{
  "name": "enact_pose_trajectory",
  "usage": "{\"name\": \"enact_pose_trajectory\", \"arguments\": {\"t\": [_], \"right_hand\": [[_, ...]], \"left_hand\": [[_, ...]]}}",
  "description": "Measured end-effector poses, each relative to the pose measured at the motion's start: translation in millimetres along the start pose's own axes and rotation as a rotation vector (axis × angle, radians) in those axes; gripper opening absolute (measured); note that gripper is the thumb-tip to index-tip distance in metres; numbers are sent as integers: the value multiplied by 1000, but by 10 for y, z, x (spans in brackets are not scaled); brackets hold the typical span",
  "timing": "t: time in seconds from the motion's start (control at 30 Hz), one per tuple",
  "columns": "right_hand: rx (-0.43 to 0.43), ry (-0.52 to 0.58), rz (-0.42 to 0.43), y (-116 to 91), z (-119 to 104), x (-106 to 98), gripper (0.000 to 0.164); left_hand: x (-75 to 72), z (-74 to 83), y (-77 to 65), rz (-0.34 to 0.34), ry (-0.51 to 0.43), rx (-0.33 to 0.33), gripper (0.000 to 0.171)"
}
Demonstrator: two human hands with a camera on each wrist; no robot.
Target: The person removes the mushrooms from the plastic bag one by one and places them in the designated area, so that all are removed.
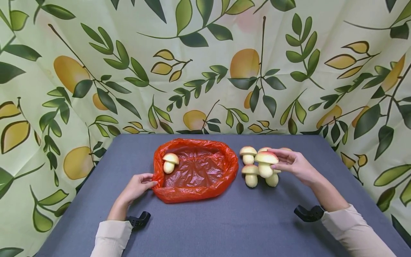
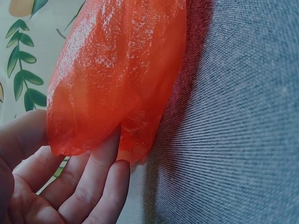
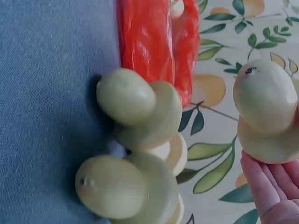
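Observation:
A red plastic bag (image 1: pixel 196 194) lies on the table with its mouth spread wide and its rim rolled. One mushroom (image 1: pixel 170 162) with a pale stem and a reddish-yellow cap stands inside it at the left. My left hand (image 1: pixel 137 187) pinches the bag's left edge between thumb and fingers; the left wrist view shows the thin red film (image 2: pixel 117 70) between them. Over on the right, my right hand (image 1: pixel 297 166) grips another mushroom (image 1: pixel 265 164) by its cap, raised above the table. Several more mushrooms (image 1: pixel 251 175) are grouped behind and below it, partly hidden by the held one.
The table is covered in grey-blue cloth (image 1: pixel 205 228), and a leaf-and-fruit patterned curtain (image 1: pixel 205 71) hangs behind and at both sides. Black wrist cameras (image 1: pixel 139 220) sit on both wrists. In the right wrist view, mushrooms (image 3: pixel 112 186) stand close beside the bag.

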State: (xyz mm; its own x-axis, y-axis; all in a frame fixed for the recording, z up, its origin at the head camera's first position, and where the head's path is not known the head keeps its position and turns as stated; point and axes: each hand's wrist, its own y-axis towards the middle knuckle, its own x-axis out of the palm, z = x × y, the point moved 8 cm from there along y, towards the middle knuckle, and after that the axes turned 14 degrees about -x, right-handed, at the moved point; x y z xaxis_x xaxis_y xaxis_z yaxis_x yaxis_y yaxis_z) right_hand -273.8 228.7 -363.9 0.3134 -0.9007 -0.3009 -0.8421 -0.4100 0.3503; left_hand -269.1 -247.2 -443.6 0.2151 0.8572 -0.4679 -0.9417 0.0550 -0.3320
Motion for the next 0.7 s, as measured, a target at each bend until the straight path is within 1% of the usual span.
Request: {"name": "enact_pose_trajectory", "arguments": {"t": [0.23,0.5,0.7], "right_hand": [[-37,3,-2,-77,22,-110,44],[-24,-42,0,-138,73,-249,45],[-34,-34,-9,-182,113,-319,48]], "left_hand": [[4,28,-15,1,-18,14,37],[5,23,2,-1,-20,10,37],[8,15,1,3,-16,7,38]]}}
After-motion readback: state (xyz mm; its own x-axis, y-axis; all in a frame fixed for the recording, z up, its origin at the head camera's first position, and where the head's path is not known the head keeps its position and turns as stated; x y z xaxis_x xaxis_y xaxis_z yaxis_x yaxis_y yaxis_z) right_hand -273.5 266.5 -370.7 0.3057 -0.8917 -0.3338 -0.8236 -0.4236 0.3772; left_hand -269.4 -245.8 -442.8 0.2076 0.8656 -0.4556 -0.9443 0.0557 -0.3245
